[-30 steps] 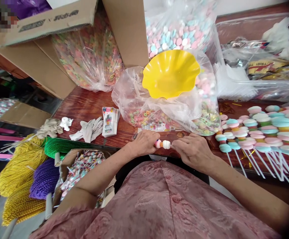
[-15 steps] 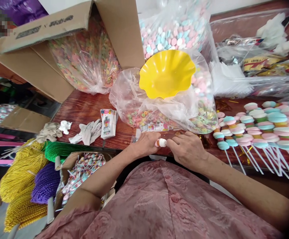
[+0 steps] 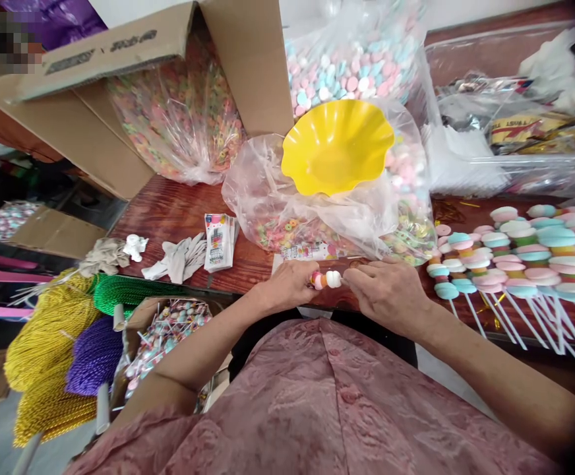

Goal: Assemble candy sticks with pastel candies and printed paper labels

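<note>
My left hand (image 3: 292,285) curls around one end of a short candy stack (image 3: 324,280), leaving pink and orange pieces exposed between my two hands at the front edge of a red-brown wooden table (image 3: 169,204). Its white end sits just beside the fingertips of my right hand (image 3: 389,290), which press together there; what exactly they pinch is too small to tell. Beyond, a scalloped yellow bowl (image 3: 339,148) rests on plastic bagging (image 3: 262,191); to my right lie pastel candy skewers (image 3: 519,254).
</note>
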Available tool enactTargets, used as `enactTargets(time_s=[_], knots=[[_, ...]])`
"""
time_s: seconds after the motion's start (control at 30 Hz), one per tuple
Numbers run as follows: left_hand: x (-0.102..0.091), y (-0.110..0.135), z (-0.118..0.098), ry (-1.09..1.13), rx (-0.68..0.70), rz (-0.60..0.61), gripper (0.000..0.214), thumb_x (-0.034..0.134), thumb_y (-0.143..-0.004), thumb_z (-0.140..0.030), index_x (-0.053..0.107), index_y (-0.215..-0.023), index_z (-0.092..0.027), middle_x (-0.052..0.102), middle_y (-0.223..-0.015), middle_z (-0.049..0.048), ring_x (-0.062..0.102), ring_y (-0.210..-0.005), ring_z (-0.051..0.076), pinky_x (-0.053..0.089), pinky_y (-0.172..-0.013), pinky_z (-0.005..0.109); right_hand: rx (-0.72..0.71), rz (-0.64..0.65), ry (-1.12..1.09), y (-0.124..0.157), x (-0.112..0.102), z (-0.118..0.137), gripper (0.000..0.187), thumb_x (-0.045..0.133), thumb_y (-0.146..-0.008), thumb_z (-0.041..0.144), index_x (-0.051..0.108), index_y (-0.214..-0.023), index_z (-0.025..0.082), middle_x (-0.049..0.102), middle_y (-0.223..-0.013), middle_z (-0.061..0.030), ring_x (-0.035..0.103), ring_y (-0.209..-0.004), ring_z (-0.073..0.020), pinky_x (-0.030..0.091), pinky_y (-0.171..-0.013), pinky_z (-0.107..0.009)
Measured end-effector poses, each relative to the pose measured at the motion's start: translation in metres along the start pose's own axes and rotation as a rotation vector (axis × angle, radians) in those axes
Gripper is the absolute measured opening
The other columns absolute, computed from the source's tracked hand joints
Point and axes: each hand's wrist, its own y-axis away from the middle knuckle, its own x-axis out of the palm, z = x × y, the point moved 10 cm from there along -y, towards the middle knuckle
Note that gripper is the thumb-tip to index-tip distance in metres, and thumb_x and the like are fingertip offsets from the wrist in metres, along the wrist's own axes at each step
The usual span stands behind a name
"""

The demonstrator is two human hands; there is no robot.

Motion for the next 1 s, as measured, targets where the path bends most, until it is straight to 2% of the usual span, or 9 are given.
enactTargets(time_s=[0.1, 0.2, 0.33, 0.43, 0.6, 0.73, 0.83, 0.93, 1.0], knots=[[0.006, 0.001, -0.005, 0.106, 0.013, 0.067, 0.011, 0.060, -0.081, -0.023, 0.055, -0.073, -0.017, 0.057, -0.068, -0.0011, 0.049, -0.062, 0.012, 0.032, -0.058, 0.024, -0.030, 0.060, -0.040, 0.000, 0.004, -0.002, 0.020, 0.050, -0.088, 0.012, 0.059, -0.070, 0.017, 0.061, -0.061, -0.0005, 0.049, -0.057, -0.0126, 0.024, -0.062, -0.032], [0.010, 0.003, -0.009, 0.186, 0.042, 0.145, 0.013, 0.063, -0.082, -0.027, 0.058, -0.080, -0.016, 0.059, -0.074, -0.0010, 0.050, -0.067, 0.012, 0.034, -0.061, 0.024, -0.063, 0.124, -0.048, 0.001, 0.007, -0.011, 0.020, 0.049, -0.089, 0.013, 0.059, -0.073, 0.018, 0.062, -0.063, 0.0002, 0.048, -0.058, -0.0124, 0.023, -0.063, -0.032], [0.022, 0.006, -0.015, 0.360, 0.075, 0.339, 0.023, 0.072, -0.075, -0.031, 0.055, -0.073, -0.016, 0.051, -0.068, -0.0049, 0.045, -0.063, 0.009, 0.033, -0.059, 0.022, -0.181, 0.112, -0.007, -0.001, -0.002, -0.010, 0.021, 0.047, -0.092, 0.014, 0.060, -0.076, 0.020, 0.061, -0.065, 0.0013, 0.047, -0.060, -0.0125, 0.023, -0.066, -0.032], [0.031, 0.012, -0.016, 0.571, 0.044, 0.501, 0.038, 0.077, -0.070, -0.041, 0.049, -0.066, -0.016, 0.043, -0.062, -0.0067, 0.040, -0.059, 0.008, 0.032, -0.055, 0.021, -0.247, 0.075, -0.012, -0.001, -0.009, -0.005, 0.023, 0.044, -0.094, 0.014, 0.060, -0.079, 0.020, 0.058, -0.064, 0.0020, 0.046, -0.061, -0.0121, 0.025, -0.067, -0.032], [0.042, 0.026, -0.010, 0.858, -0.092, 0.665, 0.043, 0.082, -0.063, -0.046, 0.051, -0.068, -0.017, 0.048, -0.057, -0.0067, 0.043, -0.050, 0.007, 0.036, -0.046, 0.021, -0.260, 0.059, -0.010, 0.006, -0.010, -0.005, 0.023, 0.043, -0.096, 0.016, 0.058, -0.079, 0.021, 0.053, -0.063, 0.0024, 0.044, -0.061, -0.0119, 0.025, -0.065, -0.033], [0.048, 0.032, -0.014, 0.984, -0.158, 0.714, 0.041, 0.083, -0.063, -0.042, 0.053, -0.075, -0.018, 0.053, -0.062, -0.0056, 0.048, -0.052, 0.008, 0.039, -0.044, 0.019, -0.275, 0.021, 0.029, 0.011, -0.012, 0.003, 0.020, 0.044, -0.094, 0.012, 0.060, -0.084, 0.021, 0.057, -0.065, 0.0019, 0.043, -0.060, -0.0122, 0.027, -0.067, -0.033], [0.051, 0.031, -0.015, 1.018, -0.212, 0.678, 0.042, 0.084, -0.060, -0.041, 0.052, -0.075, -0.018, 0.051, -0.061, -0.0065, 0.047, -0.053, 0.008, 0.038, -0.043, 0.018, -0.312, -0.032, -0.005, 0.012, -0.016, 0.016, 0.021, 0.044, -0.092, 0.010, 0.059, -0.082, 0.020, 0.058, -0.064, 0.0013, 0.043, -0.060, -0.0128, 0.027, -0.066, -0.033], [0.053, 0.028, -0.016, 0.997, -0.188, 0.661, 0.042, 0.082, -0.061, -0.043, 0.050, -0.072, -0.018, 0.046, -0.059, -0.0074, 0.044, -0.052, 0.007, 0.038, -0.045, 0.020, -0.282, -0.030, -0.066, 0.009, -0.012, 0.020, 0.024, 0.042, -0.092, 0.010, 0.058, -0.077, 0.019, 0.056, -0.062, 0.0009, 0.044, -0.059, -0.0125, 0.027, -0.064, -0.032], [0.050, 0.025, -0.015, 0.904, -0.131, 0.633, 0.040, 0.079, -0.065, -0.044, 0.051, -0.075, -0.018, 0.048, -0.062, -0.0064, 0.047, -0.055, 0.009, 0.040, -0.049, 0.022, -0.238, 0.000, -0.109, 0.006, -0.007, 0.016, 0.026, 0.041, -0.093, 0.012, 0.059, -0.076, 0.019, 0.056, -0.061, 0.0009, 0.045, -0.058, -0.0123, 0.026, -0.063, -0.032]])
